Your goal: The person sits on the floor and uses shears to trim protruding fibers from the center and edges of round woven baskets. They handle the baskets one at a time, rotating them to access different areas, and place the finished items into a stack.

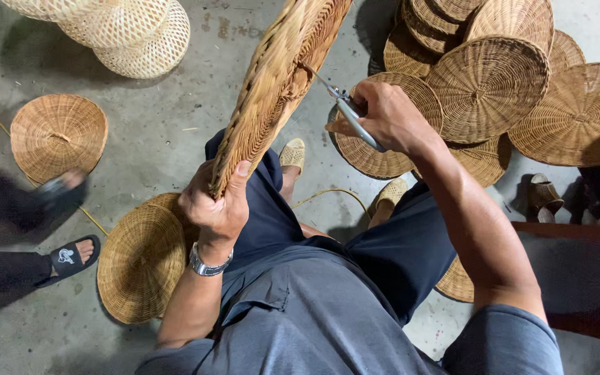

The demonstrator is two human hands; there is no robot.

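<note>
Overhead, the largest item is the woven rattan tray, held on edge and tilted above the lap, rim toward the camera. Left hand is clamped on its lower rim, thumb pressed flat on the weave. Right hand is closed round a pair of metal snips, whose tip meets the tray's edge. Likely risk: the tip skids off the curved rim toward the left thumb, or cuts a sound strand, because the tray is braced at one point only. Weave looks tight, honey-brown, the rim thick and braided. A stack of finished trays lies on the concrete floor.
</note>
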